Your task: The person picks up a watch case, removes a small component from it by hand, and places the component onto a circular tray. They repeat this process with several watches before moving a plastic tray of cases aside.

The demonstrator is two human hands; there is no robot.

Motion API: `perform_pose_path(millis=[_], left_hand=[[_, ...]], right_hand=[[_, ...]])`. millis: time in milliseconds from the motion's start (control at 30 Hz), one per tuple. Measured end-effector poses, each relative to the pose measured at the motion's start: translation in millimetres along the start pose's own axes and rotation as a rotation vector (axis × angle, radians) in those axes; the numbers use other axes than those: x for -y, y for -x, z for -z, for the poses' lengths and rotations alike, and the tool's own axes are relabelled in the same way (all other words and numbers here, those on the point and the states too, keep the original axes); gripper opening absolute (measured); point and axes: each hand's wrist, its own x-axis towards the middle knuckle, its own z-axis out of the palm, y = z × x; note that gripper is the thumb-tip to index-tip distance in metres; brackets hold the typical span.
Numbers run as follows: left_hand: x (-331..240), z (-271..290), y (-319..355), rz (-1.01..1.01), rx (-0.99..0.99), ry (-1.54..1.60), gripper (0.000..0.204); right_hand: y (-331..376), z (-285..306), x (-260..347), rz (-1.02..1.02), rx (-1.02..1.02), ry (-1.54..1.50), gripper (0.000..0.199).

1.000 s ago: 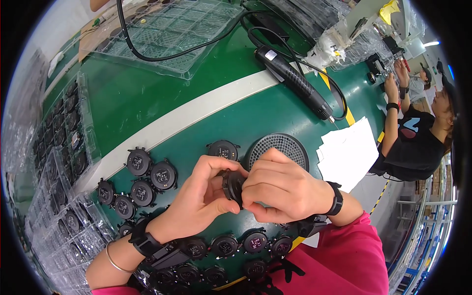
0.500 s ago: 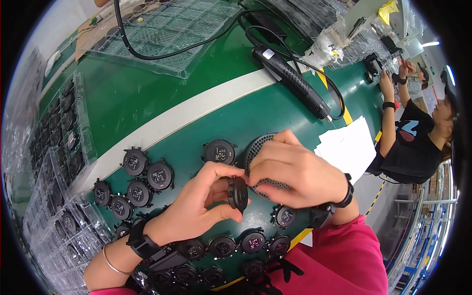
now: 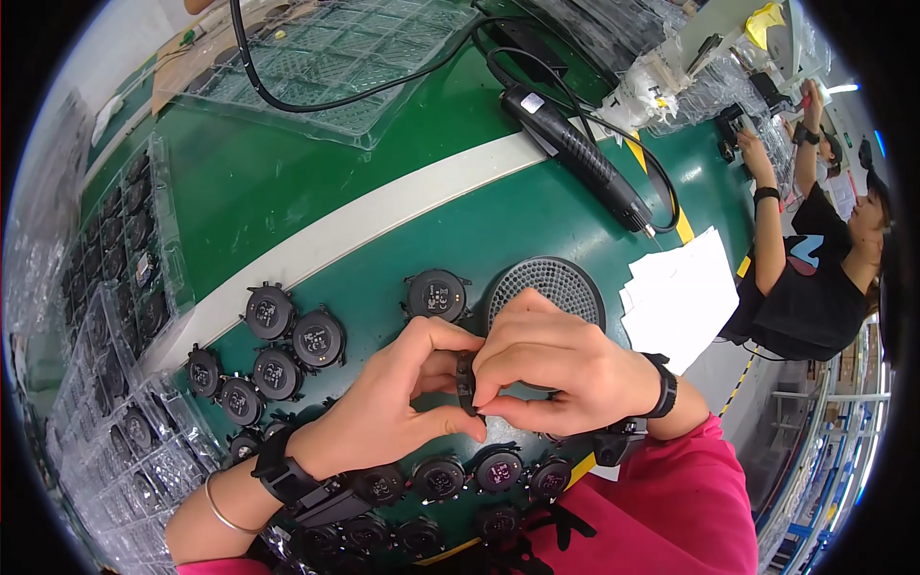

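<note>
A small black round part (image 3: 467, 381) is pinched on edge between the fingertips of the left hand (image 3: 383, 407) and the right hand (image 3: 556, 369); only a thin dark sliver of it shows, the rest hidden by the fingers; it sits upright, its flat faces turned sideways toward each palm; it hangs just in front of the round grey mesh disc (image 3: 548, 287), at that disc's near-left rim, lifted clear of the green table (image 3: 287, 182) below the disc.
</note>
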Motion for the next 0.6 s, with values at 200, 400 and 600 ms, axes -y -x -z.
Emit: perform_pose_path(millis=[200,400,600], left_hand=[[3,0,1,-0.011,0.017,0.026,0.057],[-6,-1,1,-0.048,-0.002,0.014,0.053],[-9,8,-9,-0.149,-0.332,-0.052,0.046]], right_hand=[[-1,0,3,-0.016,0.028,-0.022,0.02],[3,29,-3,-0.095,0.158,0.01,0.019],[6,34,-4,-0.081,0.333,0.2,0.028]])
